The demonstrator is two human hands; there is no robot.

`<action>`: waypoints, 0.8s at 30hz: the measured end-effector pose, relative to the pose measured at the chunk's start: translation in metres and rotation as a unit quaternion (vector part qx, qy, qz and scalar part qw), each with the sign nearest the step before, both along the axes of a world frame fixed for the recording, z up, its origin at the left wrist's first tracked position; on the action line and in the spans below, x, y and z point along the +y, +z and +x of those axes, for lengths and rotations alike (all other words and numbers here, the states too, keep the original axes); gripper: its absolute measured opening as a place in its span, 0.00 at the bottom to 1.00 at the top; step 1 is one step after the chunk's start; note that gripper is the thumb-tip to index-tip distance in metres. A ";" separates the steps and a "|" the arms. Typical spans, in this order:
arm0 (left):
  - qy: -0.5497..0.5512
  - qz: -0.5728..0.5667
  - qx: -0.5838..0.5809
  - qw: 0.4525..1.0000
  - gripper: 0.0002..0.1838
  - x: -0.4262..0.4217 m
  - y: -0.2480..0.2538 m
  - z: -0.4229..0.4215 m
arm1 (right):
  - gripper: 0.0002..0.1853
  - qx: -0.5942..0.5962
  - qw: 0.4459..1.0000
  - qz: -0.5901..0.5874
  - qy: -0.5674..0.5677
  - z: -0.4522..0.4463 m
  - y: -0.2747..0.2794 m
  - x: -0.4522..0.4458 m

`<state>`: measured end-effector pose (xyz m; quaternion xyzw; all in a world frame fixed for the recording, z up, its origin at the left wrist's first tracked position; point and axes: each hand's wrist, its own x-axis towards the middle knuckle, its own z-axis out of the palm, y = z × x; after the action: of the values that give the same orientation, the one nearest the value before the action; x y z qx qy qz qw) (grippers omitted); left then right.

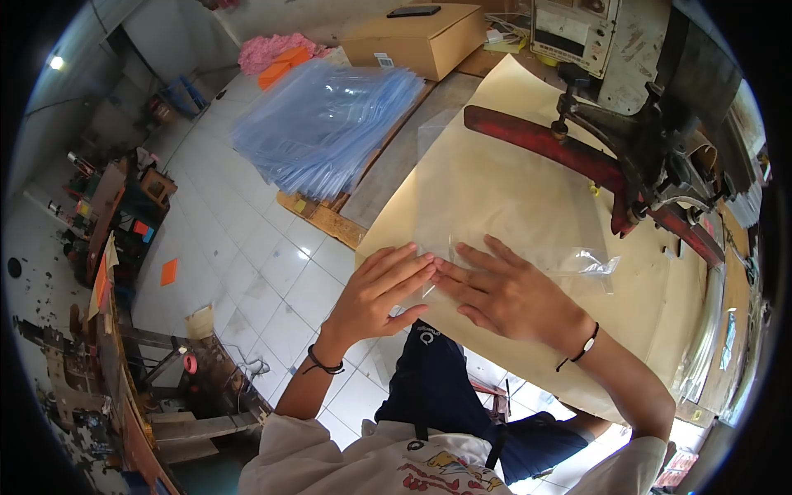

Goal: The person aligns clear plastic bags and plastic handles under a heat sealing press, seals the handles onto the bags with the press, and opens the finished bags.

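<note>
A clear plastic sheet [503, 198] lies on the tan paper-covered worktable [577, 338], reaching from my hands toward a press machine. My left hand [381, 289] is at its near left corner, palm down, fingers stretched out. Just right of it, my right hand [502, 290] rests flat on the sheet's near edge with its fingers spread. The fingertips of both hands meet at that corner. To the right of my right hand, the plastic is folded and crinkled. Whether any fingertip pinches the plastic cannot be made out.
The machine's red metal bar [536, 144] stands above the sheet's far side. A stack of clear bluish plastic sheets [326, 124] lies at the table's left. Behind are a cardboard box [421, 37] with a phone [414, 11] on it and pink material [276, 51].
</note>
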<state>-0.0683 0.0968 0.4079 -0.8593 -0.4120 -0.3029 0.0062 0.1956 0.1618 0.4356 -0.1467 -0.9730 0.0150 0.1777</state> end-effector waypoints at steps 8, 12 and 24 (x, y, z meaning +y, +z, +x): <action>0.028 0.007 0.001 1.000 0.29 0.001 -0.003 0.003 | 0.26 -0.013 1.000 0.016 -0.014 -0.001 0.003 -0.004; 0.020 0.004 -0.024 1.000 0.28 0.003 0.004 0.007 | 0.28 0.012 0.999 -0.030 -0.010 0.000 0.001 -0.001; -0.072 -0.169 -0.050 0.982 0.13 0.051 0.043 -0.007 | 0.30 0.024 0.998 -0.060 -0.002 0.004 0.002 -0.001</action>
<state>-0.0750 0.1475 0.4506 -0.8593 -0.3941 -0.2712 -0.1811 0.1997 0.1612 0.4379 -0.1587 -0.9656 0.0762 0.1916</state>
